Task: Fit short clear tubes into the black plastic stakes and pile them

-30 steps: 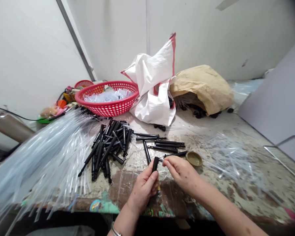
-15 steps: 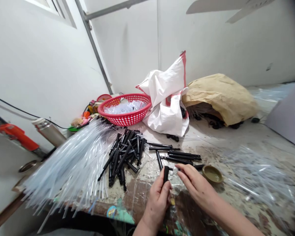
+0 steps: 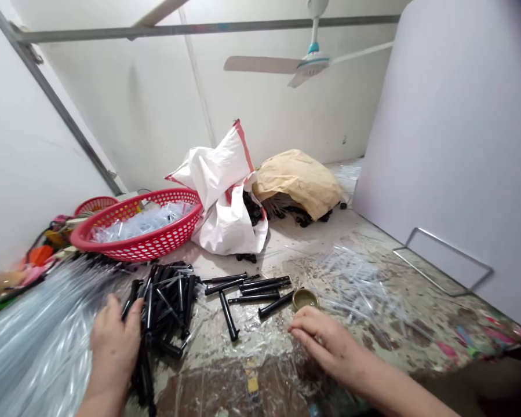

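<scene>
My left hand (image 3: 115, 336) is at the left side of a heap of black plastic tubes (image 3: 168, 304). Its thumb and fingers stand apart, with one black tube (image 3: 132, 295) showing in the gap between them; no firm grip on it is visible. My right hand (image 3: 325, 336) hovers just in front of a small olive-coloured bowl (image 3: 306, 298), fingertips pressed together. Whatever they pinch, if anything, is hidden or too small to see. Between my hands, a single black tube (image 3: 229, 315) lies on the table, and several more (image 3: 264, 284) are spread behind it.
Long clear plastic tubes (image 3: 38, 336) fan out at the left edge. Behind stand a red basket (image 3: 134, 246) of clear pieces, a white sack (image 3: 225, 220) and tan covering paper (image 3: 299, 179). Clear thin sticks (image 3: 364, 284) lie right, before a pale panel (image 3: 443, 145) with a wire stand (image 3: 447, 252).
My left hand has gone from holding a black tube at the middle to the heap on the left. My right hand has drawn away from that tube towards the bowl. The view has turned right.
</scene>
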{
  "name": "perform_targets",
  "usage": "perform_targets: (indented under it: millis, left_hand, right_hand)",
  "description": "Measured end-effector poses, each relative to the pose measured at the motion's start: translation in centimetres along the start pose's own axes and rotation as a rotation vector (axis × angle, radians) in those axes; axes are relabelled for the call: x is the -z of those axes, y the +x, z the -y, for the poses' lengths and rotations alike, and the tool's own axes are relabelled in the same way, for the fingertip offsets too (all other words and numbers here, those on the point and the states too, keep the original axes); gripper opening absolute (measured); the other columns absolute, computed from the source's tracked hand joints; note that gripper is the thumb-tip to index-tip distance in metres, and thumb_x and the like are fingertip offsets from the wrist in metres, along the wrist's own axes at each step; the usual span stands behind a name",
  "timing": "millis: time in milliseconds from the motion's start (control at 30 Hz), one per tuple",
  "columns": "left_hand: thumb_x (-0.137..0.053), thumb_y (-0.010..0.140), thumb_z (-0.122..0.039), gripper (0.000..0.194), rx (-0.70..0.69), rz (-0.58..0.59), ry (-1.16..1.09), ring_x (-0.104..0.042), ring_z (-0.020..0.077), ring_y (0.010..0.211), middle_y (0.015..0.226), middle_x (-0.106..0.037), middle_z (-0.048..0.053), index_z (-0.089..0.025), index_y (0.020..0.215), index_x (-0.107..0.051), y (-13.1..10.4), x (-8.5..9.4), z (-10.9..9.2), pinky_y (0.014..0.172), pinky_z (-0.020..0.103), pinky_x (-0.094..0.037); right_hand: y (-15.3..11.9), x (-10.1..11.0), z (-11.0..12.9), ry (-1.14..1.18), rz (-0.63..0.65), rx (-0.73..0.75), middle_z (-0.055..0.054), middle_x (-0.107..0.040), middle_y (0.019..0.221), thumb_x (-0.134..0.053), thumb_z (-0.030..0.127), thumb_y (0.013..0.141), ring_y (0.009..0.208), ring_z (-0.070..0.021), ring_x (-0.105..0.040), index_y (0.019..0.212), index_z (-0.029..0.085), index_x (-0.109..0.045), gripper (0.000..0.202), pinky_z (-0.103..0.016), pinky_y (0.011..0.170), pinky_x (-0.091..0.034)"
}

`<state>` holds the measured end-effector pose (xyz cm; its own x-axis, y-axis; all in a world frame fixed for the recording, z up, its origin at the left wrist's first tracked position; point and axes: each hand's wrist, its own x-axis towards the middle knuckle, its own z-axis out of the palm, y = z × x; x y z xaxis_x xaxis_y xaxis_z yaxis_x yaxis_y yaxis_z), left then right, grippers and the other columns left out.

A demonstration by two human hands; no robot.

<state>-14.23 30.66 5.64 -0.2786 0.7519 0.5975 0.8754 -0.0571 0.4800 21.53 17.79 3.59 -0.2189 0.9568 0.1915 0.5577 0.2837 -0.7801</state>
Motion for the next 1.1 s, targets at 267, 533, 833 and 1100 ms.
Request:
perform_targets:
  millis: [267,533,833,1100]
  left_hand:
    - [-0.047,0.084,-0.037,0.041,-0.067,0.043,-0.299,-0.058,0.0229,0.089,0.098,-0.061,0.011,-0.016,0.118,-0.055,-10.9,-1.5,-7.8,0.084,0.036,-0.046]
    - [-0.048,0.086,-0.026,0.027,-0.072,0.439,-0.542,-0.062,0.0209,0.093,0.099,-0.067,0.011,-0.016,0.106,-0.062,-16.1,-3.6,-9.7,0.08,0.031,-0.051]
    - [-0.048,0.086,-0.031,0.027,0.038,0.533,-0.603,-0.062,0.0207,0.088,0.093,-0.067,0.01,-0.018,0.101,-0.066,-15.9,-3.6,-10.0,0.078,0.032,-0.05]
    - [-0.048,0.085,-0.031,0.026,0.106,0.552,-0.642,-0.062,0.0209,0.089,0.093,-0.067,0.01,-0.019,0.099,-0.067,-15.7,-3.2,-10.0,0.079,0.032,-0.049]
  right_hand:
    - [6.0,4.9,-5.0,-0.314,-0.045,-0.2,-0.008,-0.064,0.089,-0.039,0.029,0.089,0.085,-0.0185,-0.058,0.089,0.016,-0.066,0.03,-0.031,0.077,-0.046]
    - [12.5,2.0,-6.4,-0.452,0.124,-0.161,-0.006,-0.068,0.086,-0.047,0.021,0.084,0.082,-0.0178,-0.06,0.084,0.016,-0.07,0.024,-0.026,0.074,-0.044]
    - [16.6,-1.9,-4.8,-0.629,0.218,-0.236,-0.013,-0.066,0.093,-0.049,0.022,0.08,0.09,-0.0232,-0.059,0.086,0.015,-0.069,0.022,-0.029,0.073,-0.042]
    - [17.5,-1.6,-5.4,-0.714,0.253,-0.308,-0.008,-0.068,0.089,-0.055,0.019,0.073,0.083,-0.0213,-0.061,0.085,0.018,-0.067,0.017,-0.025,0.065,-0.042]
